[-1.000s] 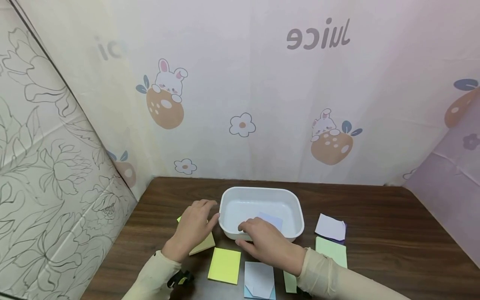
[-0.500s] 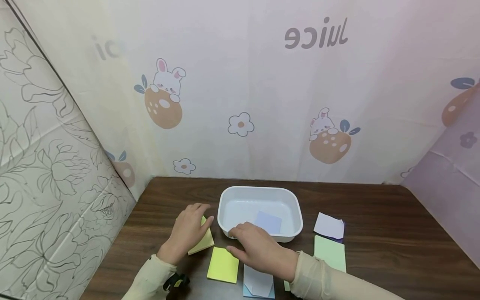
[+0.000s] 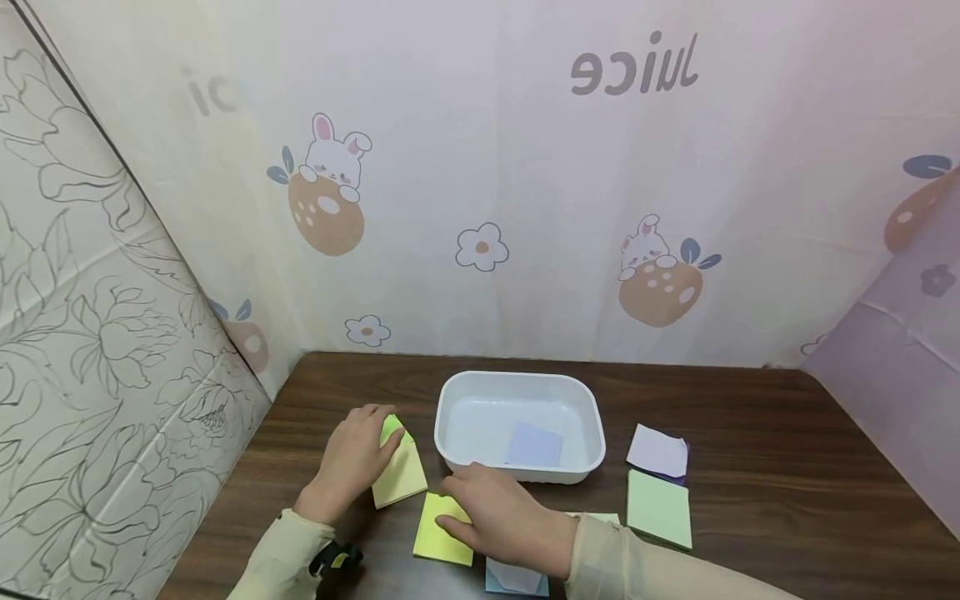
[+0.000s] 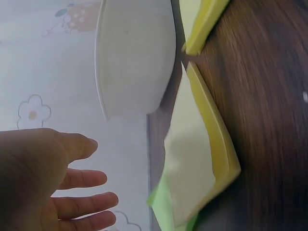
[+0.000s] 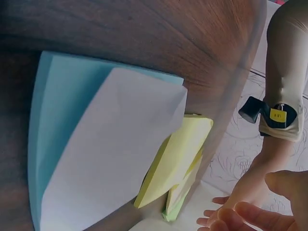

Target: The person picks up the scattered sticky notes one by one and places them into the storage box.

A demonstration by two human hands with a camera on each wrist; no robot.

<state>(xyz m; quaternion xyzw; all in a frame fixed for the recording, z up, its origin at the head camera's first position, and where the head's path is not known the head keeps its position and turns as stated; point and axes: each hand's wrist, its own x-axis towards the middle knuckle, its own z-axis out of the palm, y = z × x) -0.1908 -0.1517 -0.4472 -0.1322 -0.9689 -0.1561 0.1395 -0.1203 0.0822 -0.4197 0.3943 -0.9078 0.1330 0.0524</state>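
Note:
My left hand (image 3: 347, 458) hovers with fingers spread beside a pale yellow sticky-note pad (image 3: 401, 475), whose top sheet is lifted at one side. A green piece (image 4: 166, 204) shows at that pad's far end. My right hand (image 3: 498, 517) is over the bright yellow sticky-note pad (image 3: 433, 533), fingers relaxed and holding nothing. Partly under the right hand lies a blue pad (image 5: 62, 82) with a curled whitish sheet (image 5: 115, 149) on top. Behind the hands stands a white tub (image 3: 517, 382), and a lavender note (image 3: 536, 446) lies inside it.
To the right, a light green pad (image 3: 660, 508) lies in front of a dark purple pad with a curled white sheet (image 3: 658, 450). Another pale green pad (image 3: 603, 517) is mostly hidden by the right sleeve. A printed curtain (image 3: 480, 167) hangs behind the wooden table (image 3: 772, 467).
Both hands have moved left and toward the front. The right hand has drawn away from the tub, uncovering the lavender note; the left has uncovered more of the pale yellow pad.

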